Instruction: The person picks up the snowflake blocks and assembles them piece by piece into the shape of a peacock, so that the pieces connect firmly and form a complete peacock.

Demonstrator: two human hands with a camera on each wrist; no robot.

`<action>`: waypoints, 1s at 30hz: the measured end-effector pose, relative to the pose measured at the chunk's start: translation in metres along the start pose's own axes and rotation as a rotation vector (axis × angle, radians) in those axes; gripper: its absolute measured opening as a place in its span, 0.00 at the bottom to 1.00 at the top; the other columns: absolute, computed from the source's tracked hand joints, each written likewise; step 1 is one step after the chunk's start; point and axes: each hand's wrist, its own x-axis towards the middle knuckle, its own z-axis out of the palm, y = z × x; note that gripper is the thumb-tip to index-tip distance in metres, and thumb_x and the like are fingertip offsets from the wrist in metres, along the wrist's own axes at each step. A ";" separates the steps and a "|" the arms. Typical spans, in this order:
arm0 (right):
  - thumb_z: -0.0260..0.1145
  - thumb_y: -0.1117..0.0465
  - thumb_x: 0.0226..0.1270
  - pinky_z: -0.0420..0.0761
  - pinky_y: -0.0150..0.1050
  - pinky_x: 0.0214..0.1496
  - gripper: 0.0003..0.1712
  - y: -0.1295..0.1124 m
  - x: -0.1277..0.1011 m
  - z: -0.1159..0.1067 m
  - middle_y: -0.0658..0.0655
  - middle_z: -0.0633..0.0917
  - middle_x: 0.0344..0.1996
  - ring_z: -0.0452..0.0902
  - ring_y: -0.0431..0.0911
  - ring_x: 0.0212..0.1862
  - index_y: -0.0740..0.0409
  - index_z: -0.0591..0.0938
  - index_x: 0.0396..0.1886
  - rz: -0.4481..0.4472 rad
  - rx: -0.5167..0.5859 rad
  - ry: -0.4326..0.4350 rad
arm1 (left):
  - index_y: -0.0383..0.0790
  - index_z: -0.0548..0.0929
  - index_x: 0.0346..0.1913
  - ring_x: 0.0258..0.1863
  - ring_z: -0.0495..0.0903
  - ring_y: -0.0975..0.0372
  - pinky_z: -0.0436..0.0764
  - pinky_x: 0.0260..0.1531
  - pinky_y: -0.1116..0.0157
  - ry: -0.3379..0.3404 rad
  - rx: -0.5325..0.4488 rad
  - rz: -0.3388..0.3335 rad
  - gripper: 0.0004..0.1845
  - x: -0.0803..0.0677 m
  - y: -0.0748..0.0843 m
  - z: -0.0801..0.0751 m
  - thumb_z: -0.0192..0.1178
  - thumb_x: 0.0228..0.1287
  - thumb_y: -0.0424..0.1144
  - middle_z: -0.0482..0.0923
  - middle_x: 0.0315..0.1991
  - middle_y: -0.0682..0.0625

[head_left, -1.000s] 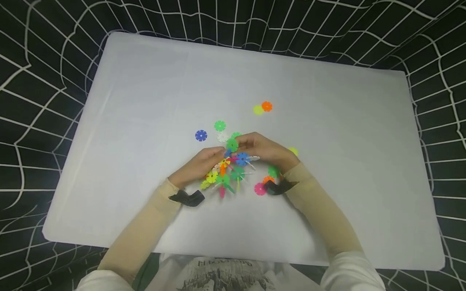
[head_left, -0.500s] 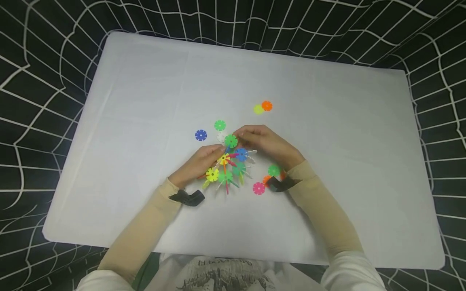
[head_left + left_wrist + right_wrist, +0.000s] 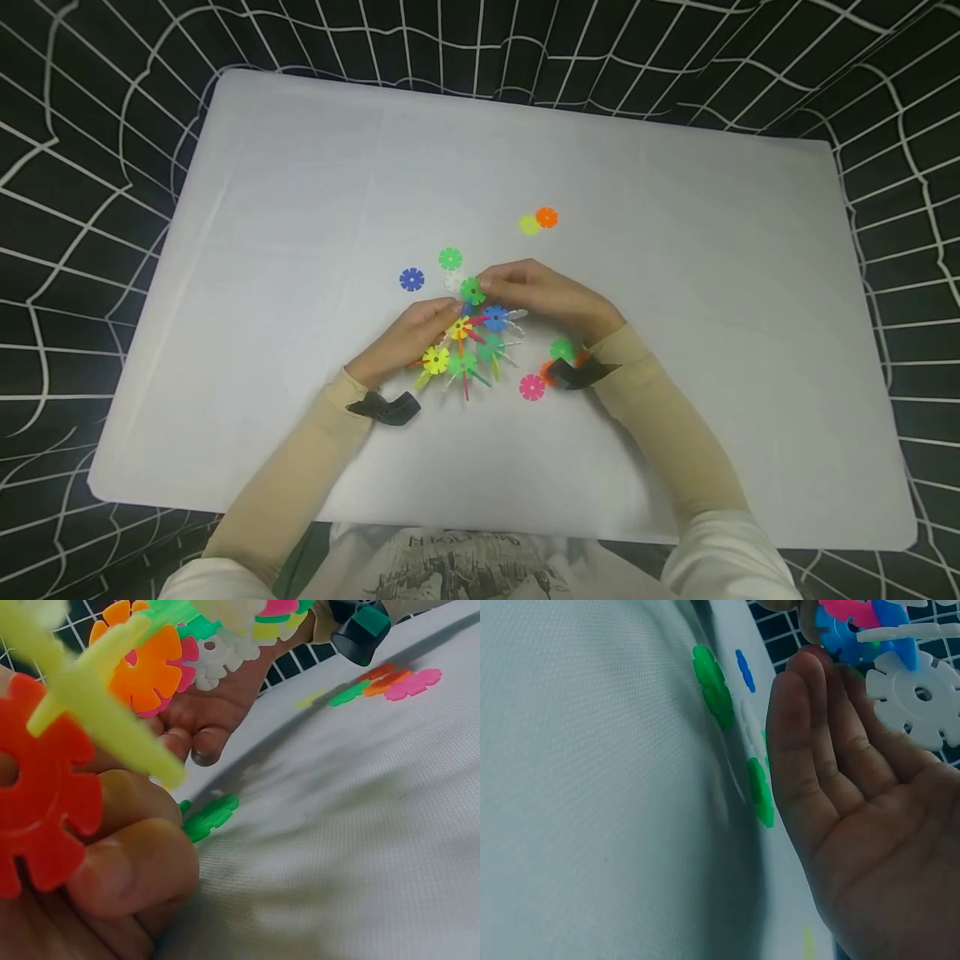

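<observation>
A spiky cluster of interlocking plastic snowflake discs (image 3: 462, 364), in many colours, is between my hands over the middle of the table. My left hand (image 3: 408, 333) grips it from the left; in the left wrist view, curled fingers (image 3: 142, 862) lie against a red disc (image 3: 52, 795). At the cluster's far end, my right hand (image 3: 543, 292) pinches the edge of a green snowflake disc (image 3: 472, 291) between thumb and fingers. In the right wrist view, the other fingers (image 3: 799, 757) extend beside a white disc (image 3: 915, 697) of the cluster; the thumb is hidden there.
Loose discs lie on the white table (image 3: 712, 292): blue (image 3: 412, 279), green (image 3: 450, 258) and partly covered white (image 3: 452, 282) beyond the hands. Yellow (image 3: 528, 225) and orange (image 3: 547, 217) ones lie farther off. Pink (image 3: 532, 387) and green (image 3: 562, 349) ones are near the right wrist.
Over the first half second my right hand shifted slightly away from my body and the cluster turned a little. Since then, the right thumb has come to the green disc's edge; the left hand barely moved.
</observation>
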 end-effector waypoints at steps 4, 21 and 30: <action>0.58 0.48 0.76 0.79 0.47 0.61 0.17 0.001 0.002 0.001 0.57 0.83 0.44 0.76 0.52 0.53 0.53 0.85 0.50 -0.028 -0.018 -0.003 | 0.41 0.76 0.40 0.26 0.71 0.67 0.72 0.28 0.72 -0.006 -0.003 0.005 0.19 0.001 -0.001 0.000 0.42 0.82 0.50 0.68 0.26 0.55; 0.63 0.60 0.72 0.76 0.50 0.68 0.24 -0.017 0.005 -0.002 0.50 0.81 0.62 0.73 0.46 0.64 0.51 0.77 0.67 -0.106 -0.148 -0.118 | 0.40 0.81 0.47 0.34 0.77 0.66 0.80 0.38 0.71 -0.075 -0.043 -0.012 0.21 -0.001 0.000 -0.003 0.43 0.82 0.52 0.79 0.33 0.54; 0.66 0.61 0.68 0.80 0.45 0.56 0.11 -0.036 0.014 0.002 0.51 0.83 0.47 0.73 0.48 0.55 0.45 0.83 0.49 -0.046 -0.303 -0.178 | 0.37 0.80 0.47 0.38 0.80 0.66 0.82 0.42 0.70 -0.118 -0.087 -0.024 0.21 -0.002 0.000 -0.005 0.42 0.82 0.48 0.82 0.39 0.53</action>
